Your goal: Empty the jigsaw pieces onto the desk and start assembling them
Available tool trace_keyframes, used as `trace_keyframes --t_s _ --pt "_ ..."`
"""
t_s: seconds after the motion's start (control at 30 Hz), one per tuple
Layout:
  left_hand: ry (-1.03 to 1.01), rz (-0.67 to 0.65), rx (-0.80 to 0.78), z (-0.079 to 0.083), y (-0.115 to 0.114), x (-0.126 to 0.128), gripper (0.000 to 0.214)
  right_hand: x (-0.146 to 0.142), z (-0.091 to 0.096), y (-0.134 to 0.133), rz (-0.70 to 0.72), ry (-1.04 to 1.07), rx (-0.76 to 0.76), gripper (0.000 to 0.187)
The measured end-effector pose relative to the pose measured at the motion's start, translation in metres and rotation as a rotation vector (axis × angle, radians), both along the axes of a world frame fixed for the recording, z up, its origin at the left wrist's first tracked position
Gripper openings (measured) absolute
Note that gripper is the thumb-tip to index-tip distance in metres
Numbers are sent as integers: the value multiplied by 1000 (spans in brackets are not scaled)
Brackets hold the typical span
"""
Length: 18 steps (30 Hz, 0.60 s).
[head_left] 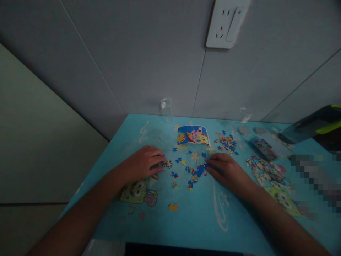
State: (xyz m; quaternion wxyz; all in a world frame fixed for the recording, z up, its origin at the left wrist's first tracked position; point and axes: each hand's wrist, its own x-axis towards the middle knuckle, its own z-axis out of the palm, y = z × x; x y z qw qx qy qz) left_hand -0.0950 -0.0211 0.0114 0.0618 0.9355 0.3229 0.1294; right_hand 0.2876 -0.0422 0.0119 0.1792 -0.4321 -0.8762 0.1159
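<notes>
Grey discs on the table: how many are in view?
2. One grey disc lies near the far edge of the table, right of the puzzle-piece pile; the other lies just right of it. Clutter may hide others.

Little clump of yellow-and-blue cardboard jigsaw pieces (pixel 167 164) lies flat on the light-blue tabletop (pixel 191 217), right at the tips of my left fingers (pixel 157 160). A looser scatter of mostly dark-blue puzzle pieces (pixel 195 172) sits flat just beside my right fingers (pixel 213 165), a few look joined.

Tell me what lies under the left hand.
A few puzzle pieces poke out from under the left hand on the blue table; whatever its palm covers is hidden.
</notes>
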Motion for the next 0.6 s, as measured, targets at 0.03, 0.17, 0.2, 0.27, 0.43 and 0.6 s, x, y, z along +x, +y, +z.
trace_keyframes --t_s 0.03,0.17,0.2,0.27,0.43,0.6 --pt "3 1 -9 0 0 0 27 -2 -1 -1 -8 2 -6 25" --pt "19 -2 -22 2 -1 1 27 -1 -1 -2 -43 8 -56 21" --pt "23 0 -18 1 -1 2 27 0 -1 -2 -52 5 -76 20" --pt "31 6 -13 1 -1 2 28 2 1 -1 -74 4 -111 19" --pt "29 -10 -25 -1 -1 0 25 2 7 -3 -133 5 -189 21" --pt "26 -10 -21 1 -2 0 29 6 10 -2 -113 21 -241 23"
